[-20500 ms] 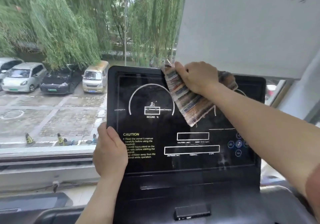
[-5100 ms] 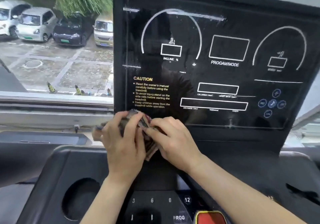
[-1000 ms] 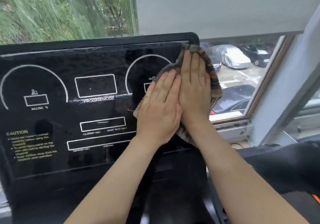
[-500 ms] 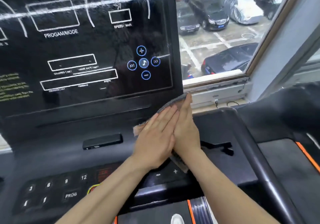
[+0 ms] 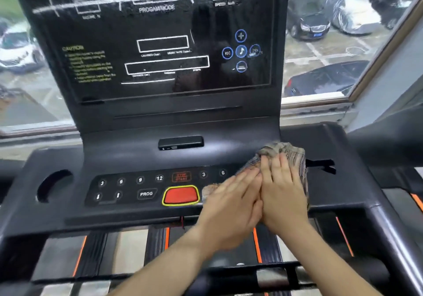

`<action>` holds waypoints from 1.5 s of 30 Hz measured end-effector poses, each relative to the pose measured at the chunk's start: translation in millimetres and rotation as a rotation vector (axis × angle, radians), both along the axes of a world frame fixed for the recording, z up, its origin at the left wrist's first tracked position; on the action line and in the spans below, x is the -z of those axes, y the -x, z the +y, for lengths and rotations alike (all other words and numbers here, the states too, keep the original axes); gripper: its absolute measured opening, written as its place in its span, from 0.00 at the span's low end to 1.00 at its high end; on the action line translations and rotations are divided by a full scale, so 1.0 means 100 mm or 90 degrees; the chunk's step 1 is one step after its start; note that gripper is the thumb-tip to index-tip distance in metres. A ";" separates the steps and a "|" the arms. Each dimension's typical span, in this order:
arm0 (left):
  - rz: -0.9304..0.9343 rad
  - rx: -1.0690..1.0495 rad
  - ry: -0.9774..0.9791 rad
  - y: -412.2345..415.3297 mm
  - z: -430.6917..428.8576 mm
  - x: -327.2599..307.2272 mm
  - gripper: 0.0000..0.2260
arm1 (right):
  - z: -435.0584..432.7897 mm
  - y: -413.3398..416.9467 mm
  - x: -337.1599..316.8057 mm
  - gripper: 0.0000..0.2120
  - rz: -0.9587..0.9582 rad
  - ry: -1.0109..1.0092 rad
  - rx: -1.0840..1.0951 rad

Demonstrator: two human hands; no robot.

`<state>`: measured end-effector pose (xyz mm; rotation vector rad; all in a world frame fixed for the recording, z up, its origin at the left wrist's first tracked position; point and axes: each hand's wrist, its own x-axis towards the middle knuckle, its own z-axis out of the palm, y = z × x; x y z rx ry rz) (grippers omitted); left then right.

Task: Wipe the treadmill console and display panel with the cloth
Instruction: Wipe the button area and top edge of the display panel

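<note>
A striped grey-brown cloth (image 5: 286,152) lies on the right part of the black treadmill console (image 5: 128,158), over the right end of its button row. My left hand (image 5: 231,206) and my right hand (image 5: 285,192) lie side by side on the cloth, fingers straight, pressing it flat. The glossy black display panel (image 5: 160,44) stands upright behind the console, with white gauges, yellow caution text and blue round icons. A red stop button (image 5: 180,195) sits just left of my left hand.
A cup recess (image 5: 53,184) is at the console's left end and a slot (image 5: 320,165) at its right. A small black port block (image 5: 180,142) sits under the panel. Windows with parked cars flank the panel. The treadmill belt with orange stripes lies below.
Both hands slid the cloth down off the display panel's right side onto the console deck, and now onto the button row's right end. The view has tilted down and shifted left.
</note>
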<state>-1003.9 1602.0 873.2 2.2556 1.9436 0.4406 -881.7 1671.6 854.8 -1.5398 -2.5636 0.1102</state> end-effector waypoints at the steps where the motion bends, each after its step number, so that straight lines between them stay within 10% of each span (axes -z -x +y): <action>1: 0.002 -0.007 -0.002 0.05 -0.10 0.03 0.25 | -0.08 0.05 0.00 0.33 0.000 -0.006 -0.011; 17: -0.051 -0.381 -0.065 1.96 -1.95 0.37 0.24 | -1.40 2.54 -0.11 0.31 -0.110 0.036 -0.393; 29: -0.052 -0.690 -0.108 2.53 -1.54 0.22 0.21 | -0.80 3.64 -0.26 0.30 -0.138 -0.082 -0.552; 45: -0.230 -0.684 -0.127 1.59 -2.04 0.42 0.33 | -1.30 2.76 -0.06 0.24 -0.081 -0.061 -0.703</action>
